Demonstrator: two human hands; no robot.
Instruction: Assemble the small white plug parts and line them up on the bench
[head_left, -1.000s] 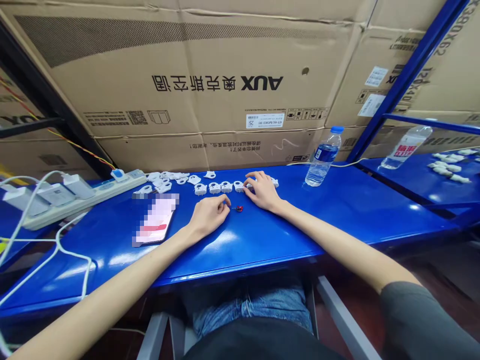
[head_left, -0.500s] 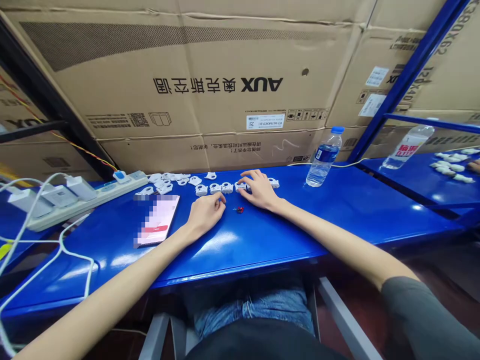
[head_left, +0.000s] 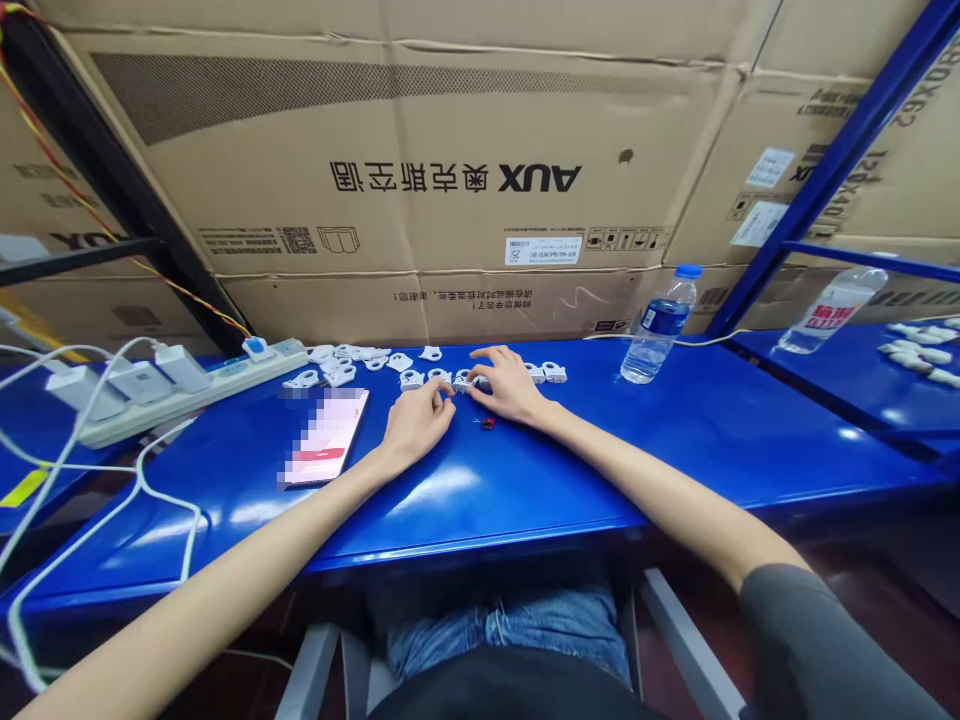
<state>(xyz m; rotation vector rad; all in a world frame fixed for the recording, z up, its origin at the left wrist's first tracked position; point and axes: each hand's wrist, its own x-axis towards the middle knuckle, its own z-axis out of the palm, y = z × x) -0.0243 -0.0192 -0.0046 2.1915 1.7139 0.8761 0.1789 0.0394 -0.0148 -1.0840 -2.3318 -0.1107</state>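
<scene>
Two hands work at a row of small white parts.
The row of white parts [head_left: 411, 381] sits in the middle of the frame, on the blue table [head_left: 570, 470]. The left hand [head_left: 420, 424] is curled by it, thumb and finger close together; I can't tell if they pinch anything. The right hand [head_left: 504, 386] bends over the row with its fingers apart, hiding some parts; I can't tell if it grips one. A tiny red and black piece [head_left: 488, 424] lies loose just below. The lining up looks partly done: the row is neat, but the loose white pile [head_left: 340, 374], left of the middle, looks left to do.
</scene>
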